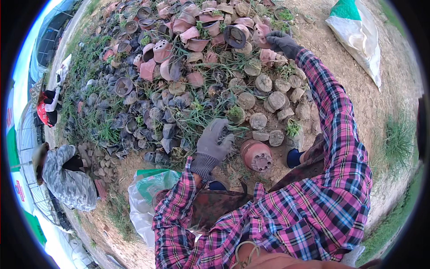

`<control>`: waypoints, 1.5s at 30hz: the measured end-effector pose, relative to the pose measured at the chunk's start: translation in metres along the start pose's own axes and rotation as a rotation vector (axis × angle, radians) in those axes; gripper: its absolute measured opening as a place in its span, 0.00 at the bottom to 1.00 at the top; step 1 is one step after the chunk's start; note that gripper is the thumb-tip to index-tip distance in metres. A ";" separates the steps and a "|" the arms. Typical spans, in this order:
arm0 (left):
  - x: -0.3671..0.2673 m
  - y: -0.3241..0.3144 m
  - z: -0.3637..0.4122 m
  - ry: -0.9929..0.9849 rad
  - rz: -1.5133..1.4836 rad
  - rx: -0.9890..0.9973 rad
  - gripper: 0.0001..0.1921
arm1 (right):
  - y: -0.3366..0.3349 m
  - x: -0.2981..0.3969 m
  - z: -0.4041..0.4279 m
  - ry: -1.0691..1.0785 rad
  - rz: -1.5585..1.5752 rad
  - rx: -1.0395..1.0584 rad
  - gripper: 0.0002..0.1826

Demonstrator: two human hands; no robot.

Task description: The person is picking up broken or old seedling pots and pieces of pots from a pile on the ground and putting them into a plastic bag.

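My right hand (284, 43), in a grey knit glove, reaches out to the upper right of the heap and grips the edge of a faded red plastic plant pot (260, 35). My left hand (215, 139), gloved too, hovers over weeds at the near edge of the heap with its fingers apart and nothing in them. Between my feet a stack of nested red plastic pots (256, 155) lies tilted, its holed base showing. Pot-shaped soil clods (258, 121) lie just beyond it. More pink pots (162, 50) are heaped further out.
Dark plastic pots and bags (124, 86) with weeds spread leftward. A white and green sack (356, 37) lies on bare soil at the upper right, and a clear and green plastic bag (147, 191) is beside my left arm. Two people (69, 176), (47, 107) crouch at the left.
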State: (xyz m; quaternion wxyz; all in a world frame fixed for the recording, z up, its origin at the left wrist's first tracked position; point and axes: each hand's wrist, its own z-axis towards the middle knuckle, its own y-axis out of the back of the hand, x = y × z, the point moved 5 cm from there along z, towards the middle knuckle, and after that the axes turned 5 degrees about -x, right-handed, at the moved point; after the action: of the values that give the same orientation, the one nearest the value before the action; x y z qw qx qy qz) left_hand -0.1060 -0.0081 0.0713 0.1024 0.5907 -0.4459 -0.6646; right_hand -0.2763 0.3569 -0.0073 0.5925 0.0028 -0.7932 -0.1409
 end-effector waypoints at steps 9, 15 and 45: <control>0.019 -0.019 0.052 0.649 -1.374 -0.029 0.19 | -0.106 0.048 -0.158 0.022 0.391 0.775 0.36; -0.004 -0.026 0.039 0.255 -1.445 0.161 0.18 | -0.114 0.018 -0.199 -0.044 0.279 0.704 0.13; 0.020 -0.085 -0.048 0.188 -0.125 0.382 0.22 | -0.129 -0.077 -0.294 -0.484 -0.486 0.889 0.11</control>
State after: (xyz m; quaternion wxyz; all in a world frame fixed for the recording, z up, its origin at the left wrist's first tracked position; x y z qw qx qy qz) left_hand -0.0365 0.0058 0.0015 -0.0118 0.6850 -0.5150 -0.5151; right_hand 0.0020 0.1811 -0.0327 0.2859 0.4027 -0.8660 0.0780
